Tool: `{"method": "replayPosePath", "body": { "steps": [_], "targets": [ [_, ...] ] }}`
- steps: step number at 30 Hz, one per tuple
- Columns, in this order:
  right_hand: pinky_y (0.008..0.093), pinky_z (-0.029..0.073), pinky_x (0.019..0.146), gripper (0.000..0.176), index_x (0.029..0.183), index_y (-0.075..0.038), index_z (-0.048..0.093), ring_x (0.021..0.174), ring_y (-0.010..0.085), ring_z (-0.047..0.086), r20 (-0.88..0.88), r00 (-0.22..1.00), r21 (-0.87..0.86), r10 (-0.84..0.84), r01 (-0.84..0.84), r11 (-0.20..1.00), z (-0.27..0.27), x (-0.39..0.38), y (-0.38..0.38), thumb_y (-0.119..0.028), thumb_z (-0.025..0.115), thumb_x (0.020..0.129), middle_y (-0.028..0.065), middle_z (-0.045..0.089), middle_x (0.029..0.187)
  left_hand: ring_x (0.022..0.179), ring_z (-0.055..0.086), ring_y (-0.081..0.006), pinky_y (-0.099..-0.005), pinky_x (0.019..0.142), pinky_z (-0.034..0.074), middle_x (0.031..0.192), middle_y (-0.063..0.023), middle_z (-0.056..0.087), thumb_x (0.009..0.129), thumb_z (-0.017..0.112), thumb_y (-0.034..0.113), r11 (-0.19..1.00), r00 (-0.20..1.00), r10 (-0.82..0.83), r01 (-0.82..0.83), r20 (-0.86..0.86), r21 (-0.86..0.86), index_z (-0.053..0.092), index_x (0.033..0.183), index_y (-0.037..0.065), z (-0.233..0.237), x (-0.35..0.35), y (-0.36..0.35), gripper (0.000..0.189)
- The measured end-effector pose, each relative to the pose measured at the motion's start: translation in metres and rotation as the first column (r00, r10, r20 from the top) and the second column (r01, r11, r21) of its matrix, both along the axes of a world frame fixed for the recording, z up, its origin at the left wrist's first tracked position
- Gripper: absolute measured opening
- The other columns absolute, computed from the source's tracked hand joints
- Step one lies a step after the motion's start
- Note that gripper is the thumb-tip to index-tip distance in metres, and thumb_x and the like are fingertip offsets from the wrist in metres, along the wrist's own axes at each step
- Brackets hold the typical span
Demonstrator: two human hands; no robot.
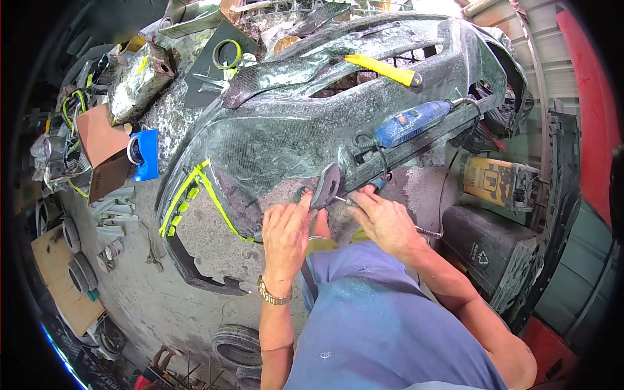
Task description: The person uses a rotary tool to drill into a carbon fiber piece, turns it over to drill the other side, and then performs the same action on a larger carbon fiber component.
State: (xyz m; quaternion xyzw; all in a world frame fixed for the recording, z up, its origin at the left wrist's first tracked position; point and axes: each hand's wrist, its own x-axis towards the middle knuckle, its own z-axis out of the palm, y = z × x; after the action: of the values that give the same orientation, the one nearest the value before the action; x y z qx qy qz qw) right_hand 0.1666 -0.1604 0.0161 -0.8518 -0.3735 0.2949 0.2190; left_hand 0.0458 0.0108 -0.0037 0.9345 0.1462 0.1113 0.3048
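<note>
My left hand pinches a small dark curved piece with a slot in it, held up in front of my body. From the right, my right hand grips the thin handpiece of a rotary tool, its metal tip right at the piece's edge. The blue rotary tool body lies on a dusty, dark car bumper, and its flexible shaft loops down to my right hand. A yellow utility knife rests higher up on the bumper.
Bright yellow tape edges the bumper's left opening. At the left are a blue box, cardboard and a tape roll. A black bin and yellow can stand at right. Tires lie on the floor.
</note>
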Motion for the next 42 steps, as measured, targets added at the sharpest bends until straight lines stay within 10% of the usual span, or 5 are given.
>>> {"method": "replayPosePath", "body": {
  "steps": [12, 17, 42],
  "targets": [
    [0.0551, 0.048, 0.079, 0.024, 0.102, -0.006, 0.056, 0.09, 0.0376, 0.063, 0.002, 0.991, -0.081, -0.135, 0.134, 0.988, -0.007, 0.001, -0.001, -0.029, 0.052, 0.096, 0.0161, 0.067, 0.09, 0.069, 0.05, -0.0291, -0.0397, 0.064, 0.042, 0.078, -0.0122, 0.058, 0.078, 0.069, -0.006, 0.988, 0.986, 0.155, -0.155, 0.061, -0.002, 0.06, 0.116, -0.005, -0.008, 0.001, -0.027, 0.039],
    [0.0533, 0.029, 0.096, 0.019, 0.099, -0.008, 0.054, 0.068, 0.0314, 0.066, 0.19, 0.981, 0.016, -0.028, 0.025, 1.0, -0.019, -0.002, -0.004, -0.027, 0.052, 0.097, 0.0116, 0.066, 0.077, 0.069, 0.05, -0.0299, -0.0403, 0.064, 0.042, 0.079, -0.0127, 0.058, 0.078, 0.069, -0.006, 0.986, 0.985, 0.164, -0.165, 0.055, 0.019, 0.06, 0.116, -0.005, -0.005, 0.001, -0.032, 0.039],
    [0.054, 0.03, 0.095, 0.019, 0.101, -0.009, 0.055, 0.071, 0.0307, 0.067, 0.148, 0.988, 0.012, -0.038, 0.037, 0.999, -0.023, -0.003, -0.004, -0.026, 0.053, 0.096, 0.0115, 0.065, 0.079, 0.073, 0.055, -0.0321, -0.0401, 0.066, 0.045, 0.096, -0.0153, 0.066, 0.078, 0.069, -0.007, 0.983, 0.982, 0.181, -0.181, 0.054, -0.004, 0.06, 0.116, -0.005, -0.006, -0.001, -0.032, 0.039]
  ]
}}
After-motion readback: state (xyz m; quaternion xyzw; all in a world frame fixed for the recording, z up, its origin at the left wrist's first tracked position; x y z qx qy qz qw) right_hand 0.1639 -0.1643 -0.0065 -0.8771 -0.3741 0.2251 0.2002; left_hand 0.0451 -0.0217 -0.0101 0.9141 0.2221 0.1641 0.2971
